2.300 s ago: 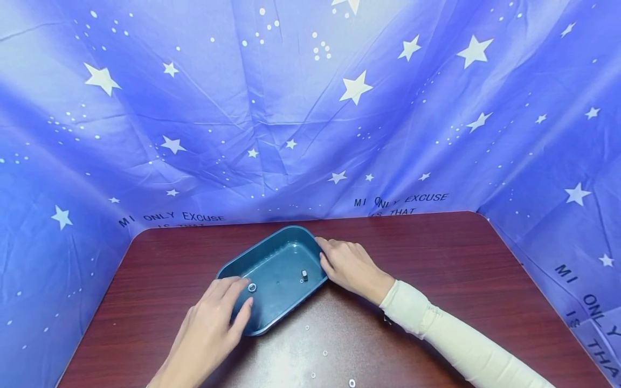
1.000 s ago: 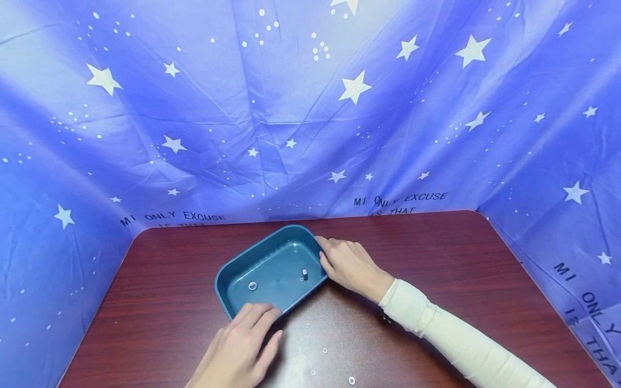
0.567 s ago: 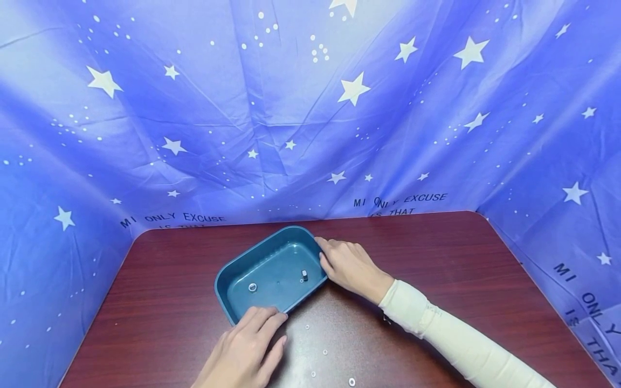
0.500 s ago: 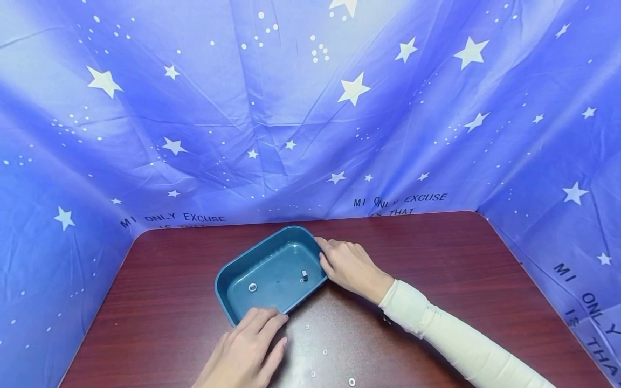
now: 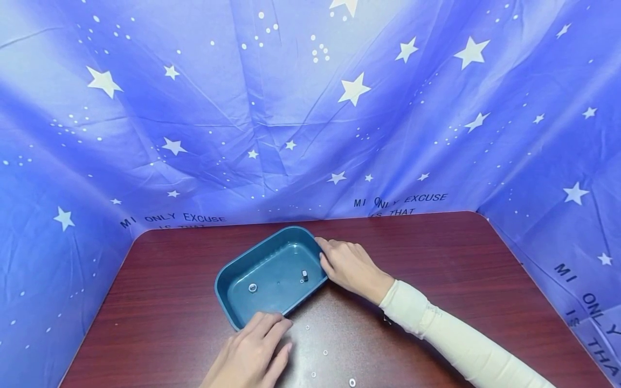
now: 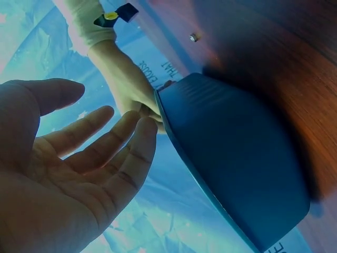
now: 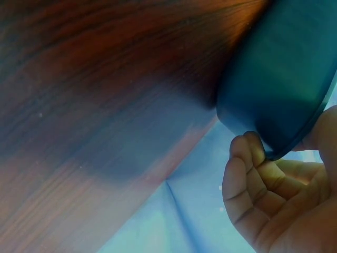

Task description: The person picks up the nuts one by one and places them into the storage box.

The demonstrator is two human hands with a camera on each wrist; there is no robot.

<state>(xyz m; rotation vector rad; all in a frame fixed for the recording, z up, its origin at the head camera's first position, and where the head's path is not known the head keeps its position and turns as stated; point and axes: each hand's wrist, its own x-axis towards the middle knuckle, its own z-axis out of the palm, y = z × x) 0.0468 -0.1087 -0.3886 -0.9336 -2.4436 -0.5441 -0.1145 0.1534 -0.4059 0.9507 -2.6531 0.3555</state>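
Note:
A teal plastic bin (image 5: pixel 277 293) sits at a slant on the table. My right hand (image 5: pixel 356 269) grips the rim at its right end; in the right wrist view, the fingers (image 7: pixel 245 176) curl against the outside wall, with the thumb at the other side of the rim. My left hand (image 5: pixel 252 350) hovers by the near left rim, and the left wrist view shows it empty with loosely bent fingers. Inside the bin lie a silver ring-like nut (image 5: pixel 253 288), a taller dark-sided silver nut (image 5: pixel 304 275) and a tiny ring (image 5: pixel 302 281).
Several small metal rings lie on the dark red wooden table (image 5: pixel 436 258) in front of the bin, among them a larger nut (image 5: pixel 352 382) at the near edge of view. A blue star-printed cloth (image 5: pixel 291 118) hangs around the table's back and sides.
My left hand has come out from the bin's left end and shifted right and toward the near side, off the rim. The right hand and the bin stay in place.

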